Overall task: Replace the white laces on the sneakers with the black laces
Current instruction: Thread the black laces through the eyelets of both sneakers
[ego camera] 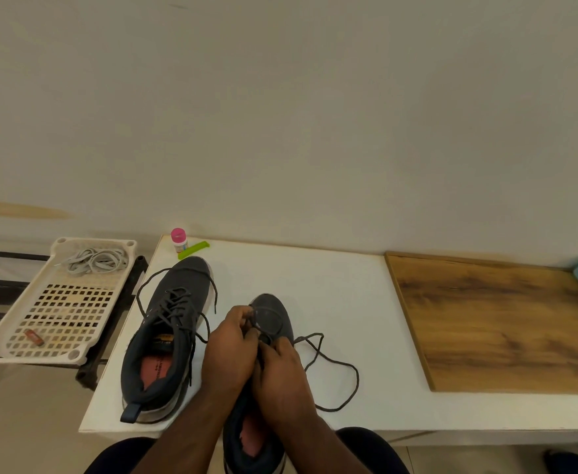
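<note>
Left hand (231,347): fingers curled over the near sneaker (269,323), pinching the black lace (335,364) at the eyelets — judged to be steadying the upper while the lace is fed. Right hand (280,367): curled close against the left one, gripping the same lace near the tongue; exact fingertip contact is hidden.

Near sneaker: toe pointing away, heel overhanging the table's (315,275) front edge toward the lap, which brings the eyelets within reach. Its lace trails loose in a wide loop to the right on the tabletop, slack left for threading.

Second sneaker (167,333): just left, flat on the table, already carrying a black lace, ends loose — probably finished bar tying.

White laces (96,261): heaped at the far end of a perforated tray (61,323) left of the table, set aside out of the way.

Also present: small pink-capped bottle (179,239) and green stick (193,250) at the table's far edge; wooden board (492,323) to the right.
</note>
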